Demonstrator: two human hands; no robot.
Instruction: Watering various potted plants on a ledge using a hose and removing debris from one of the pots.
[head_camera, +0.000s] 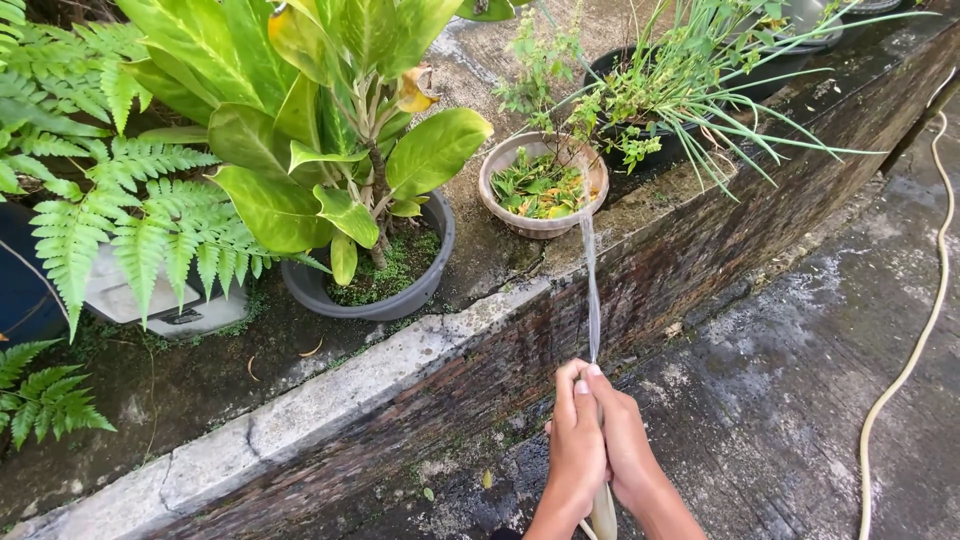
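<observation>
Hose end (603, 512): clasped between both hands, low in view
Left hand (574, 450): wrapped around it
Right hand (628, 450): wrapped too
Water stream (590, 290): rising from thumbs
Beige pot (543, 186): beyond hands, receiving water

Wet concrete ground (780, 400), mossy raised ledge (400, 360), daylight

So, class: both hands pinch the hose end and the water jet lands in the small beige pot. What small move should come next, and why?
Probably tilt the hose end slightly left: the jet already hits the beige pot, while both hands grip the nozzle and the grey pot beside it gets none.
</observation>
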